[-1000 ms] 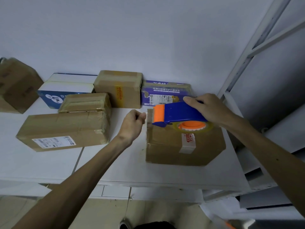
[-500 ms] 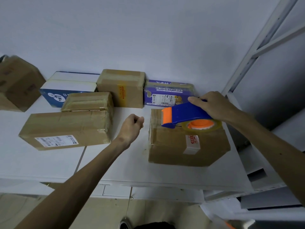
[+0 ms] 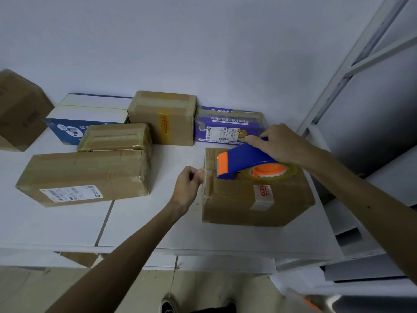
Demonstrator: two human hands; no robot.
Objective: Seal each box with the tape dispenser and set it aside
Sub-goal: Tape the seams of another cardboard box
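Right hand (image 3: 279, 143) grips the tape dispenser (image 3: 243, 161), left hand (image 3: 188, 186) pinches tape (image 3: 206, 177); stiff box (image 3: 237, 204), probably light, lifts by its sides

The right hand (image 3: 279, 143) hides the tape dispenser (image 3: 243, 160) handle. What the left hand (image 3: 188, 186) pinches, if anything, is unclear. The far-left carton (image 3: 20, 109) runs off the edge.

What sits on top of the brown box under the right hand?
The blue and orange tape dispenser, gripped by the right hand, is on the box; a red-printed label folds over its front edge. Dispenser and hand hide the top beneath.
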